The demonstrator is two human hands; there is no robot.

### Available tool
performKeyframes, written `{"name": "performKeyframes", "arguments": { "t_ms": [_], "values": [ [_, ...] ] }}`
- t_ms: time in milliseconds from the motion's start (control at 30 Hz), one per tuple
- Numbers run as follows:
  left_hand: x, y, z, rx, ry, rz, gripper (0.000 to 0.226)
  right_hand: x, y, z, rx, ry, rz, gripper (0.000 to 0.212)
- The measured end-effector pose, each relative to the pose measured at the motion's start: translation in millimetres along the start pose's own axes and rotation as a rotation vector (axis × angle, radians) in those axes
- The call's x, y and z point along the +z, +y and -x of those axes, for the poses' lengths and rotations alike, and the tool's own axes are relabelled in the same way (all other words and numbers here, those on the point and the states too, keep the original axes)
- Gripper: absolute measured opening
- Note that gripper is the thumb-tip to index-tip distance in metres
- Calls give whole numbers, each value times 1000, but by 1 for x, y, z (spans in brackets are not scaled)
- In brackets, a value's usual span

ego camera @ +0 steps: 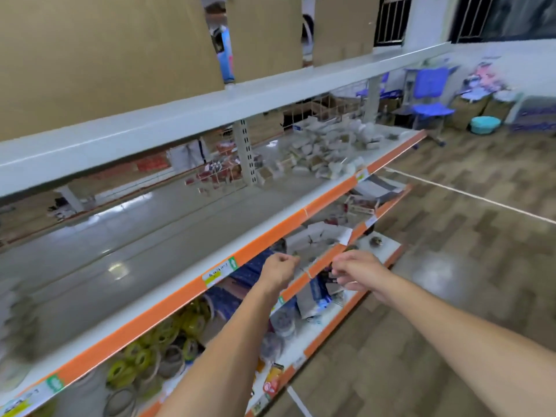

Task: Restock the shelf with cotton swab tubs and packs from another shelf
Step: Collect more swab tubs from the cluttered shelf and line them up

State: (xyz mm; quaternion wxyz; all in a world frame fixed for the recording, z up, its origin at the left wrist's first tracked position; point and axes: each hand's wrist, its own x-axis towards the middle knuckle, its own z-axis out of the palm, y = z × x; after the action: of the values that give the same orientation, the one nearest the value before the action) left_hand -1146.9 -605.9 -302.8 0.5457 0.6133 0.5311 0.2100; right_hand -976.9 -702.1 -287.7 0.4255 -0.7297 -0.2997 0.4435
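White cotton swab packs (319, 152) heaped far beyond both hands, left hand (278, 270), right hand (358, 270)

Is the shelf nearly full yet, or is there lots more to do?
Lots more. A pile of packs sits at the far end of the middle shelf, but most of it is bare. The left hand and right hand reach toward the lower shelves, apparently holding nothing.
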Motion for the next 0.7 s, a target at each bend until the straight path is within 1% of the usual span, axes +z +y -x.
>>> {"name": "performKeyframes", "arguments": {
  "t_ms": [67,100,200,233,300,333,433,500,567,700],
  "values": [
    [17,13,-8,19,0,-2,22,-19,4,-7,1,36,-31,15],
    [24,17,-12,34,1,-3,20,-25,6,-10,1,49,-36,15],
    [47,30,-29,59,-55,-31,41,-43,9,-22,13,80,-69,14],
    [54,35,-35,43,-66,-35,39,-49,10,-28,18,92,-80,13],
    [67,43,-47,20,-82,-28,26,-58,11,-40,37,112,-89,13],
    [73,46,-55,25,-91,-31,26,-62,11,-48,47,118,-93,14],
    [89,57,-85,44,-138,-81,37,-74,9,-73,65,129,-86,15],
    [99,68,-110,39,-146,-99,32,-83,5,-94,75,139,-87,15],
    [109,83,-137,37,-148,-94,20,-94,-3,-115,81,148,-115,17],
    [127,113,-190,60,-130,-93,22,-118,-24,-156,93,188,-153,19]
  ]
}}
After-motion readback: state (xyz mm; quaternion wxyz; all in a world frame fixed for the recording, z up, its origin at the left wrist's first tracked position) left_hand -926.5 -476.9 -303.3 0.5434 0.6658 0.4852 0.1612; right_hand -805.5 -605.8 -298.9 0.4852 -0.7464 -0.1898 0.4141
